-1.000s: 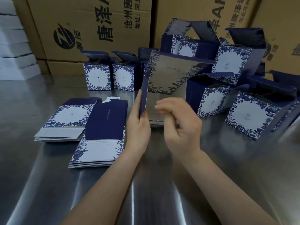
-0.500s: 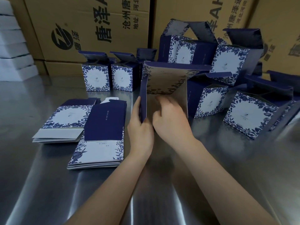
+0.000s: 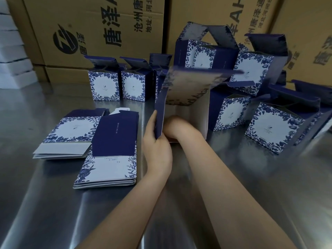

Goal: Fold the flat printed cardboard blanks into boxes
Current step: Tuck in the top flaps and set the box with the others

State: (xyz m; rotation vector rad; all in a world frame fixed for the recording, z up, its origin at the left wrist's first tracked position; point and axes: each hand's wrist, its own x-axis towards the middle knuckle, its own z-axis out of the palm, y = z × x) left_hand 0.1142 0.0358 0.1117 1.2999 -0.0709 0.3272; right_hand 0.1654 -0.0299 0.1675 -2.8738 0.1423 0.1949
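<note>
a half-folded box (image 3: 186, 90) stands near the middle of the steel tabletop (image 3: 45, 203), its open side turned towards the camera and its printed upper panel blurred. the left hand (image 3: 156, 146) holds the box's navy left wall: the fingers lie straight up the outside of the wall and the thumb closes on its near lower edge, so the wall is pinched between them. the right hand (image 3: 177, 126) reaches into the open side of the box, low down, with only its back and wrist showing; its fingers are hidden inside, so i cannot tell whether they are curled or straight, or what they have hold of. left of the hands lie 2 stacks of flat blanks: the far stack (image 3: 71, 128) shows a white panel framed in blue leaves with grey card below, and the near stack (image 3: 113, 141), just beside it, shows a plain navy panel above a white printed one. behind them 2 finished boxes (image 3: 104, 86) (image 3: 133, 87) stand upright side by side with their lids up. to the right, a heap of finished boxes (image 3: 273, 130) sits tilted at various angles, some leaning on each other, lids open. large brown shipping cartons (image 3: 100, 29) with black printing stand along the back, and a pile of white slabs (image 3: 12, 56) is at the far left edge.
</note>
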